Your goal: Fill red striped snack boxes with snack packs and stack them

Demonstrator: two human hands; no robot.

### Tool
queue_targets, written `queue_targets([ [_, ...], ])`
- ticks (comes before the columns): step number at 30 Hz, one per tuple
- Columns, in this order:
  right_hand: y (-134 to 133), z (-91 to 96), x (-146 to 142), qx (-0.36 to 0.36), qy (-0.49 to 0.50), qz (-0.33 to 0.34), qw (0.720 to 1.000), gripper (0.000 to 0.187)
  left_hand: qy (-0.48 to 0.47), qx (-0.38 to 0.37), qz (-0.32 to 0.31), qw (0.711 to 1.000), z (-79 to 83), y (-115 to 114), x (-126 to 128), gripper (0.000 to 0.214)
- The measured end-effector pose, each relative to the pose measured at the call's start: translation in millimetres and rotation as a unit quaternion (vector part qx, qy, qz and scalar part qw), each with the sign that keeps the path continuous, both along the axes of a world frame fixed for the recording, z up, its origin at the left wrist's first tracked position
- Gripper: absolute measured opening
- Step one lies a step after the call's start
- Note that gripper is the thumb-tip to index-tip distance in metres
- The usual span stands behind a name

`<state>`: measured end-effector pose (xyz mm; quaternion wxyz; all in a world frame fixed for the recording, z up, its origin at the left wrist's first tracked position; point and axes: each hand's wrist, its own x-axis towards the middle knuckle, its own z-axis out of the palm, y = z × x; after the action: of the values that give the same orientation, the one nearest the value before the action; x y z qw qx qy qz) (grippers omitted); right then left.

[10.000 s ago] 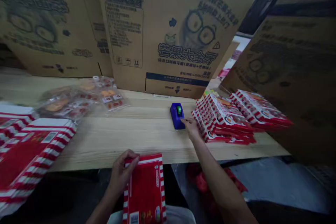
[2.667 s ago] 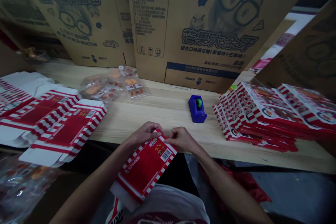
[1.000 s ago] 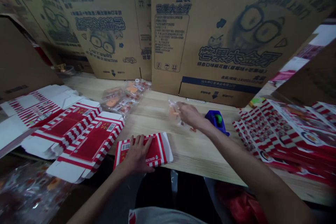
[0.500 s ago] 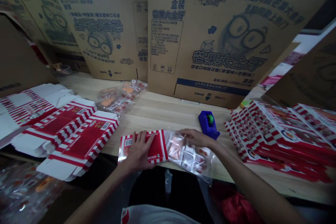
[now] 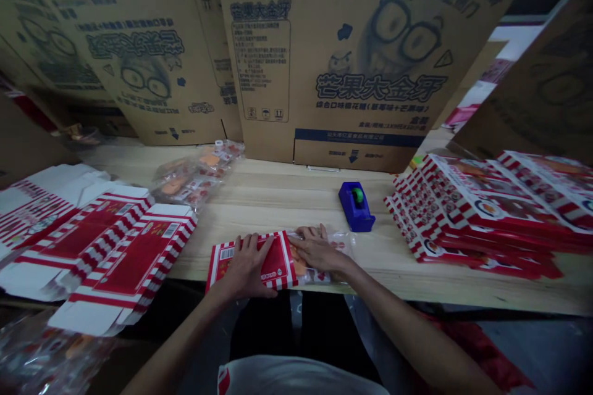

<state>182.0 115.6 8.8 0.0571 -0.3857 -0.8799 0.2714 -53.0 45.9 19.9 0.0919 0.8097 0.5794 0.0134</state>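
A red carton [image 5: 278, 262] with red-and-white striped edges lies on the wooden table in front of me. My left hand [image 5: 248, 265] holds it, fingers spread over the top and thumb along the near edge. At its right end, my right hand [image 5: 317, 250] grips a clear plastic packet [image 5: 340, 244] with orange and red pieces inside, its fingertips close to the carton's end. The packet's left end is hidden by that hand and the carton, so how far it reaches inside cannot be seen.
Flattened striped cartons [image 5: 134, 253] lie at left, with several clear packets [image 5: 194, 179] behind. A blue tape dispenser [image 5: 357, 210] stands right of centre. Stacked striped boxes [image 5: 482, 216] fill the right side. Large cardboard boxes [image 5: 343, 62] form a wall behind. More packets [image 5: 50, 352] lie lower left.
My right hand has moved left with the packet, up against the carton's right end. Less of the packet shows now. My left hand stays on the carton. The view has shifted right.
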Motion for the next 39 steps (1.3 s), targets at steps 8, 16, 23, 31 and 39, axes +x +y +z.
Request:
queue_targets([
  [8,-3.6,7.6,13.0,0.012,0.105,-0.101,0.989,0.041,-0.001,0.001,-0.013,1.0,-3.8,-5.8,1.1,0.124],
  [16,-50.8,-11.0,84.0,-0.039,0.251,-0.403,0.879,0.055,-0.006,-0.012,0.003,1.0,-4.1,-9.3,4.9,0.123],
  [23,-77.2,-5.7,-6.5,-0.195,0.429,-0.258,0.843,0.05,-0.054,0.042,0.051,0.996,2.4,-10.0,35.1,0.114],
  [31,-81.7,-1.3,-9.3,-0.129,0.552,-0.393,0.724,0.043,-0.202,0.109,0.194,0.954,24.9,-29.9,53.7,0.115],
  [39,-88.4,-1.1,31.1,-0.221,0.523,-0.344,0.748,0.046,-0.593,-0.076,0.123,0.792,-5.0,-47.9,46.7,0.064],
])
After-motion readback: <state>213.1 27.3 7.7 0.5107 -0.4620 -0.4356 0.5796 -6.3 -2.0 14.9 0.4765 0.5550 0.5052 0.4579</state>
